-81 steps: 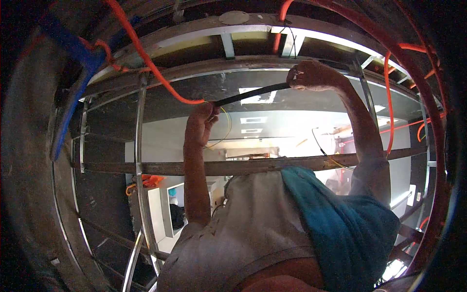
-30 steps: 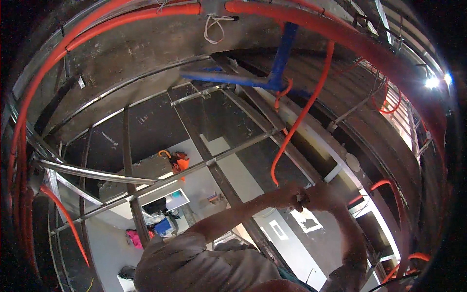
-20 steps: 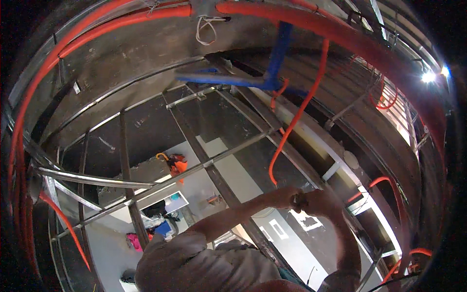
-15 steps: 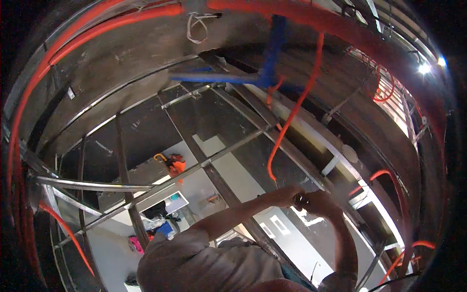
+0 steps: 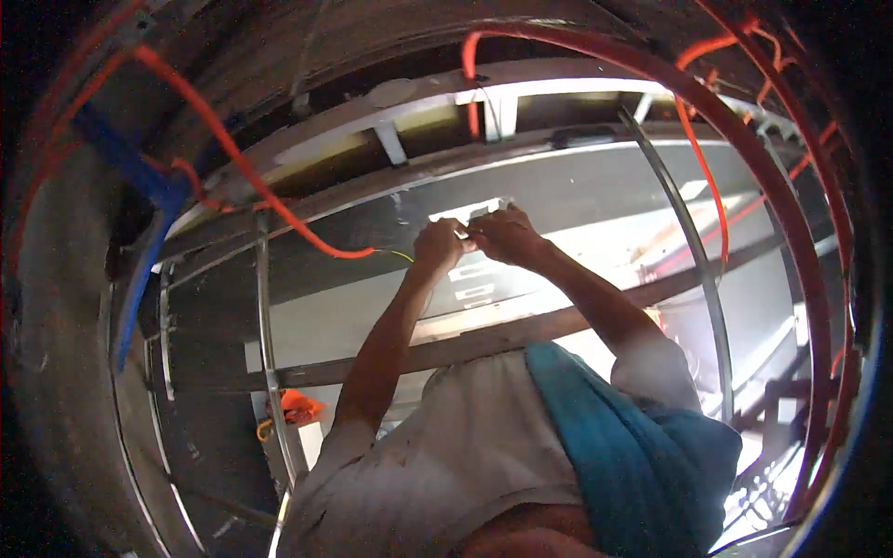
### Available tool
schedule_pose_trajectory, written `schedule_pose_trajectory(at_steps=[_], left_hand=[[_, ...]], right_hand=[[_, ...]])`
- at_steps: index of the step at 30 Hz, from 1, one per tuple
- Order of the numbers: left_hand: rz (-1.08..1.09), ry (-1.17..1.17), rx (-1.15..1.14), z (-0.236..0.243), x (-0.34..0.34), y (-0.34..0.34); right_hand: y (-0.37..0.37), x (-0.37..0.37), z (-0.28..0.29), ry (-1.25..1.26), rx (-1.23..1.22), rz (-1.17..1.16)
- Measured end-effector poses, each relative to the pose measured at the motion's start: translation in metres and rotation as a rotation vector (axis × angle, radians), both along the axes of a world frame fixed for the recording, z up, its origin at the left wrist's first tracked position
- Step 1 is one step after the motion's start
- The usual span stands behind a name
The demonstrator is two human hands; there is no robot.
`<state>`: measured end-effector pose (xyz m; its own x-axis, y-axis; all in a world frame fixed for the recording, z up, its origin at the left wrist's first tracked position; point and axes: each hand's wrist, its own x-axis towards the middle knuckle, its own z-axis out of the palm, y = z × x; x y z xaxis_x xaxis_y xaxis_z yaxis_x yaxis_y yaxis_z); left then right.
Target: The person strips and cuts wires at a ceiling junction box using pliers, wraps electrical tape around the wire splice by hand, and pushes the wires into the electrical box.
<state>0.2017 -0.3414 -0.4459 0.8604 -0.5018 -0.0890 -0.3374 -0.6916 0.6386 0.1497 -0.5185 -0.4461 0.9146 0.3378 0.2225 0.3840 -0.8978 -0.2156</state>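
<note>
My two hands meet a little above the middle of the view, both arms stretched out. The fingers of my left hand are curled and pressed together. Beside it, my right hand is also closed, its fingertips touching the left ones. A small pale bit shows between them, too small to name. Left of my hands, an orange flexible conduit ends with a thin yellow-green wire sticking out. This wire reaches my left wrist, where its further course is hidden.
Metal ceiling framing bars cross around me, with a long dark bar below my hands. A blue pipe hangs at the left. Thick red-orange conduits arch across the right. An orange bag-like thing lies further down.
The view has turned, so my hands now appear higher and nearer the middle, and the blue pipe lies at the left. My hands stay together, fingers closed.
</note>
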Motion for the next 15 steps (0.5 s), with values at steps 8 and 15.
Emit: schedule_pose_trajectory(at_steps=[8, 15], left_hand=[[-0.252, -0.356, 0.154, -0.006, 0.029, -0.041], [-0.317, -0.492, 0.185, 0.029, 0.023, -0.037]], right_hand=[[0.0, -0.022, 0.007, -0.225, 0.044, -0.325], [0.015, -0.024, 0.021, -0.289, 0.323, -0.421]])
